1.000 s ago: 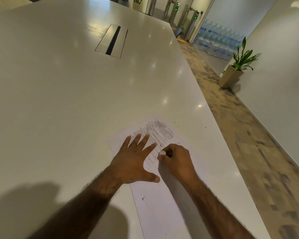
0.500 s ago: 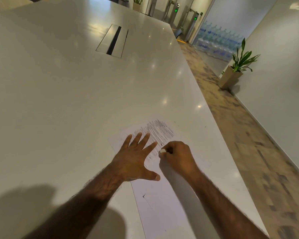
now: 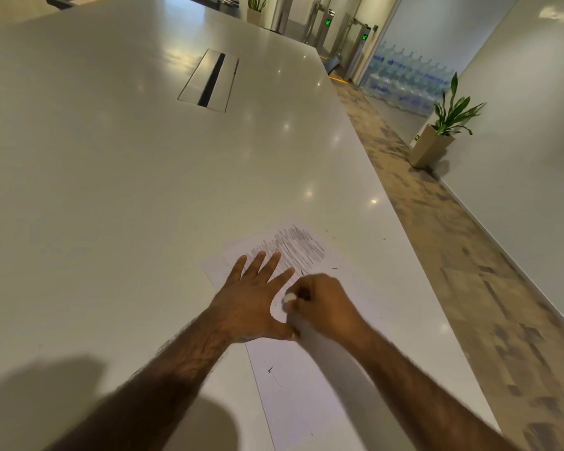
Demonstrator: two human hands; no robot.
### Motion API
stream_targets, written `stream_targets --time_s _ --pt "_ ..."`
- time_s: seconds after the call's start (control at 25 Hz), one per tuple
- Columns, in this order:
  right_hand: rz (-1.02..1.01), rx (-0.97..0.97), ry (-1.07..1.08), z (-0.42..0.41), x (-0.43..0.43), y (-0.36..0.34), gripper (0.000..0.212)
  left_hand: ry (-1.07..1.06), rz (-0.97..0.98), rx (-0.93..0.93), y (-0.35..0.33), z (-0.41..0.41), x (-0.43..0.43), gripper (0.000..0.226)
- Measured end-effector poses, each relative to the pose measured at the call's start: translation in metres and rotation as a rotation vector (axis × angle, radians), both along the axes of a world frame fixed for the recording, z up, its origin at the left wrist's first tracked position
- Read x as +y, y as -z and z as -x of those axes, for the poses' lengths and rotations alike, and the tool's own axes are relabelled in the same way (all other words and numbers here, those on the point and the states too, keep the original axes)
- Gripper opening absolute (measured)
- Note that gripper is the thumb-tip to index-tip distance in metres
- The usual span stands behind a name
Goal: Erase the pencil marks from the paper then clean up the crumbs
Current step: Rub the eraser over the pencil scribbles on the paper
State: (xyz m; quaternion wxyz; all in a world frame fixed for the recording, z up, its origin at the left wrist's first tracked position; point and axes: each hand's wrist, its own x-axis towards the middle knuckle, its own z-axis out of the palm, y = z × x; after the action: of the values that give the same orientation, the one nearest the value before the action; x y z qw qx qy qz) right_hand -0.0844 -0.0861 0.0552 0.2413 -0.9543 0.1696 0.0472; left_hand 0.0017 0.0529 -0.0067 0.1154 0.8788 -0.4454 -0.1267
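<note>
A white sheet of paper [image 3: 300, 392] lies on the pale table [image 3: 111, 190] near its right edge. Dense grey pencil scribble [image 3: 298, 247] covers the sheet's far end. My left hand [image 3: 251, 301] lies flat on the paper with fingers spread, just below the scribble. My right hand [image 3: 323, 307] is curled round a small white eraser [image 3: 288, 297], which touches the paper between my left thumb and index finger. A few dark crumbs [image 3: 334, 268] lie on the sheet beside the scribble.
A metal cable hatch [image 3: 209, 81] is set into the table farther away. The table's right edge [image 3: 404, 229] drops to a patterned floor. A potted plant [image 3: 437, 138] and stacked water bottles [image 3: 404, 83] stand along the right wall.
My right hand with the eraser has slid a little nearer and left, closer to my left thumb. The left hand has stayed flat on the paper.
</note>
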Motion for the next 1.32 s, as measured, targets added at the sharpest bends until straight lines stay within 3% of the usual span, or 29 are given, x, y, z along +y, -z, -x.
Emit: stream_targets --time_s 0.08,0.24,0.4,0.52,0.6,0.68,0.88,0.96,1.12,1.24,1.32 --pt "-0.024 -0.094 0.122 -0.003 -0.01 -0.001 0.012 -0.004 0.0 0.006 0.002 0.001 -0.001 0.114" --pt "-0.006 0.049 -0.112 0.008 0.002 -0.001 0.009 -0.008 0.003 0.005 0.002 0.0 0.0 0.111" --pt "-0.068 -0.085 0.102 -0.002 -0.02 -0.003 0.011 0.003 -0.031 0.039 -0.001 0.002 0.001 0.115" --pt "-0.069 0.015 -0.022 0.012 -0.016 -0.002 0.008 0.018 -0.005 0.128 -0.01 -0.004 0.005 0.089" --pt "-0.102 -0.044 0.075 0.009 -0.033 -0.006 0.008 0.024 0.021 0.124 -0.012 -0.006 0.006 0.063" --pt "-0.141 -0.072 0.131 0.002 -0.044 -0.011 0.011 -0.001 0.056 0.065 -0.01 -0.004 0.003 0.054" --pt "0.039 -0.129 -0.068 0.041 0.014 0.008 0.019 -0.035 0.076 0.068 -0.008 -0.002 0.0 0.053" --pt "-0.004 -0.074 -0.149 0.045 0.011 0.007 0.017 -0.041 0.076 0.062 -0.01 -0.002 0.001 0.053" --pt "-0.034 -0.164 0.089 0.021 -0.006 0.006 0.018 -0.042 0.082 0.047 -0.008 0.0 0.002 0.053" --pt "-0.018 -0.072 -0.114 0.043 0.019 0.012 0.019 -0.046 0.067 0.057 -0.008 -0.001 0.001 0.053" --pt "-0.089 -0.052 -0.129 0.03 0.009 0.005 0.014 -0.037 0.077 0.054 -0.006 -0.004 0.0 0.053"
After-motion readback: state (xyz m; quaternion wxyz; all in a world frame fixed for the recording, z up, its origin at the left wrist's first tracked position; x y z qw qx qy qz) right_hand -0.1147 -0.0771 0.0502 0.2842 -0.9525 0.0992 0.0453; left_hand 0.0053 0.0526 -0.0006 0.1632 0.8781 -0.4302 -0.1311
